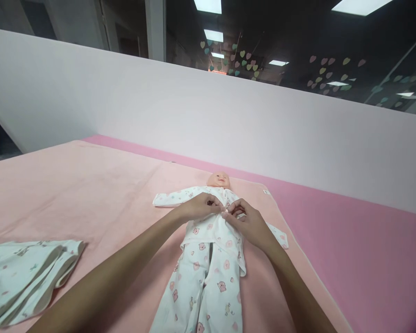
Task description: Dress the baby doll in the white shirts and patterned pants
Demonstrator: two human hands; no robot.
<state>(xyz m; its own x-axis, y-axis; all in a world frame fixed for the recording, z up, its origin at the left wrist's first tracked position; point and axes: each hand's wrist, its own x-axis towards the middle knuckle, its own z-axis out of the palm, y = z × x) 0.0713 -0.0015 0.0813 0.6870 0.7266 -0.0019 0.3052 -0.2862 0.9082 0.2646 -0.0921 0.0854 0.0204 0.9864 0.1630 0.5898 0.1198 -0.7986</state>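
Observation:
A baby doll [219,180] lies on its back, its head toward the wall. It wears a white printed top [208,226] and matching trousers [225,286] with pink bear shapes. My left hand [205,206] and my right hand [245,219] meet over the doll's chest. Both pinch the front edge of the top, fingertips almost touching at a small pale spot that may be a button or snap. The sleeves spread out to both sides, and the doll's own hands do not show.
A folded white printed cloth [24,277] lies at the left on the pink blanket [114,203]. Under the blanket's right edge is a darker pink mat [360,249]. A white low wall [229,120] runs behind, with dark glass [291,37] above it.

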